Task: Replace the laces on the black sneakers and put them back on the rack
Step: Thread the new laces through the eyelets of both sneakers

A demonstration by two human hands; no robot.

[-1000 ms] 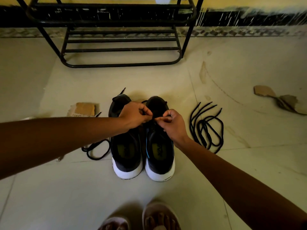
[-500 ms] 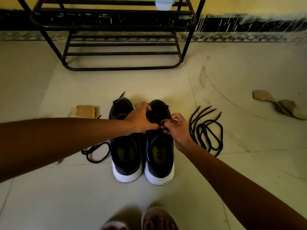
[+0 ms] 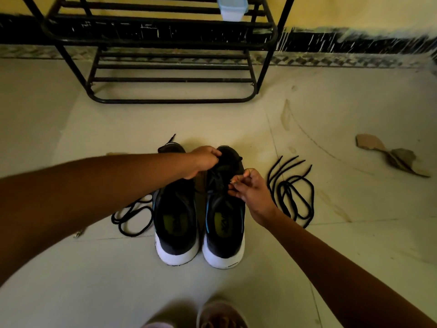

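Since a second ago the hands, which met over the middle of one shoe, have drawn apart: the left hand has gone up toward the toe and the right hand has slid down to the shoe's outer side. Both work on the right-side sneaker, which stands on the floor with its heel toward the person, touching or nearly touching the left-side sneaker; set so, the eyelets face up and within easy reach. The right hand pinches the lace between thumb and fingertips, probably to pull a crossing snug. The left hand's fingers curl down on the forefoot, but black on black hides whether they grip the lace or only steady the shoe. Judging by this, lacing is under way and neither shoe is ready for the rack, which stands well apart by the wall with a pale container on an upper shelf. A loose lace lies coiled just right of the pair, and another lace trails on the left. Farther right lies a cardboard scrap; the person's sandalled foot shows at the bottom edge.
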